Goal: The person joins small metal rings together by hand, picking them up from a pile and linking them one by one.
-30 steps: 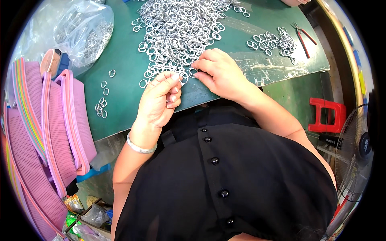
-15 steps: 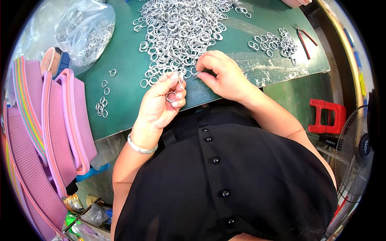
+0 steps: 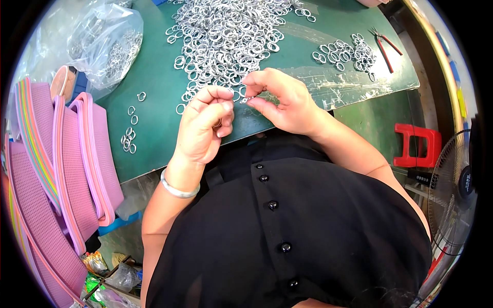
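I see the left hand point(image 3: 201, 128) curled, part of a metal ring point(image 3: 218, 123) showing dimly among its folded fingers. Beside it, the right hand point(image 3: 287, 102) keeps thumb and forefinger apart, with a small silvery piece point(image 3: 244, 100) by the thumb tip; I cannot tell whether it is gripped. Both are over the near edge of the green table point(image 3: 154, 138), and right in front of them a ring pile point(image 3: 226, 43) runs toward the far edge. Loose rings point(image 3: 134, 119) lie toward the left edge, where a clear bag point(image 3: 110, 43) also rests and purple perforated containers point(image 3: 95, 154) crowd close. Near the right edge I find a ring cluster point(image 3: 363, 54) and red-handled pliers point(image 3: 384, 54). Beyond the table's right end are a red stool point(image 3: 436, 146) and a fan point(image 3: 465, 180), whose hub bears small pale lettering.
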Demonstrator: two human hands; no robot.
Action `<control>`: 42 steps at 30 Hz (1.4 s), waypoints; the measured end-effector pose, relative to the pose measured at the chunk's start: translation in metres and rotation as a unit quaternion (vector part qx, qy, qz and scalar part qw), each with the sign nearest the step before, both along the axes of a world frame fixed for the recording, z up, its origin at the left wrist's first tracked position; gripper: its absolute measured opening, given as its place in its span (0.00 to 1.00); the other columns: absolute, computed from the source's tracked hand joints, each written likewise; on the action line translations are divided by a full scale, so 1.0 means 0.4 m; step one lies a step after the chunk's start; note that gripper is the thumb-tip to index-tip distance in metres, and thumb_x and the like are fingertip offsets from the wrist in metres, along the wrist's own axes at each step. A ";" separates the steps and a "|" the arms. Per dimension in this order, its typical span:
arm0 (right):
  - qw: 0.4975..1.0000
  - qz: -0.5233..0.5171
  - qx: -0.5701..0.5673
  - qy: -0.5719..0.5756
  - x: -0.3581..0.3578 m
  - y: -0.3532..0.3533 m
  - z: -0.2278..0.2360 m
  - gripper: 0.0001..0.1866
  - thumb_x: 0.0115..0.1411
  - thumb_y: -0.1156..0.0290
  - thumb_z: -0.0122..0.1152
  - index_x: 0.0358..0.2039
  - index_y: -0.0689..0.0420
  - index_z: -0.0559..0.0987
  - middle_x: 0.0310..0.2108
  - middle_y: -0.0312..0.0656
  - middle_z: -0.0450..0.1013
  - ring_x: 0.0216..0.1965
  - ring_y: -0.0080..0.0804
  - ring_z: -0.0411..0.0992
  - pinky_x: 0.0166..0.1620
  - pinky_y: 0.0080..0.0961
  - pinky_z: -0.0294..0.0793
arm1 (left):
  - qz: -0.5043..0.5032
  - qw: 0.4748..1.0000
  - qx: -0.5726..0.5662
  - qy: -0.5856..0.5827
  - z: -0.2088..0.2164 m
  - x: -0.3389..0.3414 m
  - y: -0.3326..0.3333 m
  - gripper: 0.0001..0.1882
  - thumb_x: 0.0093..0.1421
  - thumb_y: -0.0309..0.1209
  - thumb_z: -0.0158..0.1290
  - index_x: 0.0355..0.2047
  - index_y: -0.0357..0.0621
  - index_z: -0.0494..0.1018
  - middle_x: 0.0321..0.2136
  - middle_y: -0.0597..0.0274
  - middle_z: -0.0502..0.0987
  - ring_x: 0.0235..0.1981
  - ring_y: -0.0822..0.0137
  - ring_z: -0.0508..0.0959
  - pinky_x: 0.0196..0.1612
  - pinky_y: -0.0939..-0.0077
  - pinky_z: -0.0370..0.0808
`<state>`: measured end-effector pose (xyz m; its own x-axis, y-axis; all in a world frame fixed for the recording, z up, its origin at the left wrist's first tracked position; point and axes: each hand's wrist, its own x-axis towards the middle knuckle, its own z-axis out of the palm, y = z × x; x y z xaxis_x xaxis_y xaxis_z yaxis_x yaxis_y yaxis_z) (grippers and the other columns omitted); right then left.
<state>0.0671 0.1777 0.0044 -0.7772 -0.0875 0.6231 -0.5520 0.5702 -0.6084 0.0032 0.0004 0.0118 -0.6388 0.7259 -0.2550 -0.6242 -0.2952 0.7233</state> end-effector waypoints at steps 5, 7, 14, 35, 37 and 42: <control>1.000 0.003 -0.005 0.014 0.001 -0.005 0.006 0.20 0.43 0.80 0.59 0.39 0.58 0.69 0.25 0.39 0.69 0.28 0.37 0.69 0.31 0.29 0.69 | 0.043 0.952 -0.129 0.274 -0.001 0.030 0.024 0.11 0.47 0.20 0.55 0.32 0.40 0.70 0.18 0.76 0.65 0.19 0.86 0.60 0.20 0.91 0.56; 1.000 0.005 -0.001 0.021 0.002 -0.005 0.009 0.20 0.43 0.80 0.59 0.39 0.58 0.68 0.25 0.39 0.69 0.28 0.37 0.68 0.30 0.29 0.69 | 0.048 0.929 -0.152 0.334 -0.010 0.031 0.024 0.10 0.47 0.20 0.55 0.31 0.40 0.70 0.18 0.76 0.65 0.19 0.86 0.60 0.20 0.90 0.56; 1.000 0.003 0.006 0.030 0.003 -0.004 0.002 0.20 0.42 0.81 0.60 0.39 0.58 0.68 0.25 0.39 0.68 0.28 0.37 0.68 0.30 0.29 0.68 | 0.086 0.857 -0.182 0.475 -0.009 0.030 0.026 0.04 0.51 0.21 0.53 0.29 0.36 0.73 0.20 0.72 0.68 0.20 0.82 0.62 0.24 0.89 0.60; 0.999 -0.041 -0.014 -0.015 0.003 0.008 -0.017 0.13 0.45 0.76 0.60 0.33 0.60 0.72 0.27 0.42 0.70 0.31 0.37 0.70 0.34 0.29 0.69 | -0.047 0.990 0.002 -0.129 -0.016 -0.018 0.005 0.06 0.57 0.30 0.46 0.27 0.40 0.67 0.17 0.70 0.64 0.17 0.80 0.61 0.14 0.90 0.54; 0.999 -0.042 -0.003 -0.011 0.001 0.009 -0.016 0.11 0.45 0.76 0.60 0.32 0.60 0.72 0.28 0.42 0.71 0.31 0.38 0.70 0.33 0.29 0.69 | -0.046 0.990 0.001 -0.132 -0.016 -0.017 0.005 0.06 0.57 0.29 0.46 0.27 0.40 0.67 0.17 0.69 0.64 0.16 0.79 0.61 0.14 0.90 0.54; 0.992 -0.099 0.074 -0.014 -0.006 0.018 -0.037 0.07 0.47 0.75 0.57 0.29 0.57 0.73 0.25 0.39 0.68 0.29 0.38 0.67 0.33 0.31 0.66 | -0.049 0.988 0.020 -0.144 -0.023 -0.017 0.001 0.07 0.57 0.30 0.45 0.27 0.38 0.67 0.19 0.67 0.63 0.17 0.78 0.59 0.14 0.89 0.54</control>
